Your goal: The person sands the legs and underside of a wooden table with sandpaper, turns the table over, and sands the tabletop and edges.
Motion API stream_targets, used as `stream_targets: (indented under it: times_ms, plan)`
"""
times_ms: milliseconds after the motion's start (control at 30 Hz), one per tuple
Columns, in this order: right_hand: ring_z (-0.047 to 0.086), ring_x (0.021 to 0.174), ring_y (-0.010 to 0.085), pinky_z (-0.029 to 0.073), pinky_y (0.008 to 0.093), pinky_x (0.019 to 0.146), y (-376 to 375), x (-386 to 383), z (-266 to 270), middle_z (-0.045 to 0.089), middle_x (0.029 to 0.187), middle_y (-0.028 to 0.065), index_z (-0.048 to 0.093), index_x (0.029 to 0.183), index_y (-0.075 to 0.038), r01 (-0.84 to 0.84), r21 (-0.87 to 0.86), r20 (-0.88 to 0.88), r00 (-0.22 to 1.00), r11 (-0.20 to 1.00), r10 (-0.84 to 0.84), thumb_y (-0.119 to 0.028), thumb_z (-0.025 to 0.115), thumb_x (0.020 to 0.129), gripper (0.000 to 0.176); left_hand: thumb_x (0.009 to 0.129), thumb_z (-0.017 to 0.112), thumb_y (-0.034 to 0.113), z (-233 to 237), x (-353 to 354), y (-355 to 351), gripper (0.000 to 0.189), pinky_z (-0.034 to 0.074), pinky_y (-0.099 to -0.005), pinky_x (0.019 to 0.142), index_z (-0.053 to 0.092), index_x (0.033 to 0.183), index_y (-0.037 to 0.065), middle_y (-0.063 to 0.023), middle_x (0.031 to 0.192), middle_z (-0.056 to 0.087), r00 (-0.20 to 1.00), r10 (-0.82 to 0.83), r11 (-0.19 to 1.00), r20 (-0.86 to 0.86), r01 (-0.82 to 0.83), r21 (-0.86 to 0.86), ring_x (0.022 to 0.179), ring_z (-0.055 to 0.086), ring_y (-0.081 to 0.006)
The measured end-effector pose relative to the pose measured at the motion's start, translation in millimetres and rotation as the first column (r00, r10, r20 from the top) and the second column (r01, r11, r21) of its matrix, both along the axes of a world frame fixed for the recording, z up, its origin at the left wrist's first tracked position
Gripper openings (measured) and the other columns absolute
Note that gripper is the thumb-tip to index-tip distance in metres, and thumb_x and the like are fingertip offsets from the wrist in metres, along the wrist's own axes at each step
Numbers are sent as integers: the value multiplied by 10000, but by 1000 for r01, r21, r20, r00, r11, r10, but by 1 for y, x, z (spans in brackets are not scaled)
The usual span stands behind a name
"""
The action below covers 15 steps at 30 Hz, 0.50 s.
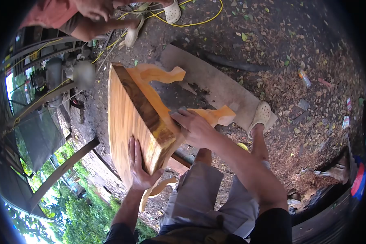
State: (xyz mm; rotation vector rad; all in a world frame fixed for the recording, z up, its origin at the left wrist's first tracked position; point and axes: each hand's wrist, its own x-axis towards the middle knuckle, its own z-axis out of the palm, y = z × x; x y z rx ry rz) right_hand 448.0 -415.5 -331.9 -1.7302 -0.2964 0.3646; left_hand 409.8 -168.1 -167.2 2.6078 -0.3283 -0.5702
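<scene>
A small wooden table [124,118] with curved legs is tipped on its side in front of me, its grained top facing left. My left hand [141,168] lies on that top near the close corner, fingers stretched flat and thumb toward the edge. At the table's underside edge, my right hand [193,126] is closed with bent fingers over a small dark grey piece [179,110], which looks like sandpaper and is mostly hidden. One curved leg [221,116] sticks out just beyond the right hand, and another leg [162,74] is farther off.
A flat brown board [223,89] lies on the leaf-strewn ground beside my foot in a beige clog [261,114]. Another person's arm [105,28] shows at the top left, near a yellow cord [207,19]. A plastic bottle [304,78] lies to the right.
</scene>
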Motion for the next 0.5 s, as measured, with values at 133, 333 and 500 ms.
stream_targets:
  times_ms: [133,333,500]
  plan:
    - [591,1302,371,439,505,1113,-22,-6,32,659,1325,203,649,1302,15,-45,-61,-35,998,997,43,-10,683,774,530,616,873,197,2,3,0,1255,206,-620,1296,233,1657,-89,-385,1701,213,1000,3,1000,-12,-3,5,1592,219,-537]
    - [612,1268,398,432,503,1136,-12,-10,30,664,1323,248,651,1249,34,1,-84,3,1000,996,-1,-1,664,809,441,623,876,211,1,3,1,1253,207,-622,1295,234,1657,-87,-389,1696,219,1000,-13,1000,7,13,9,1584,227,-550]
    - [622,1263,426,484,527,1089,-7,-29,35,658,1377,228,658,1261,27,116,9,90,989,993,-116,27,668,780,481,613,881,220,1,0,1,1265,206,-623,1295,235,1658,-85,-388,1697,218,1000,4,1000,-5,-4,11,1586,217,-552]
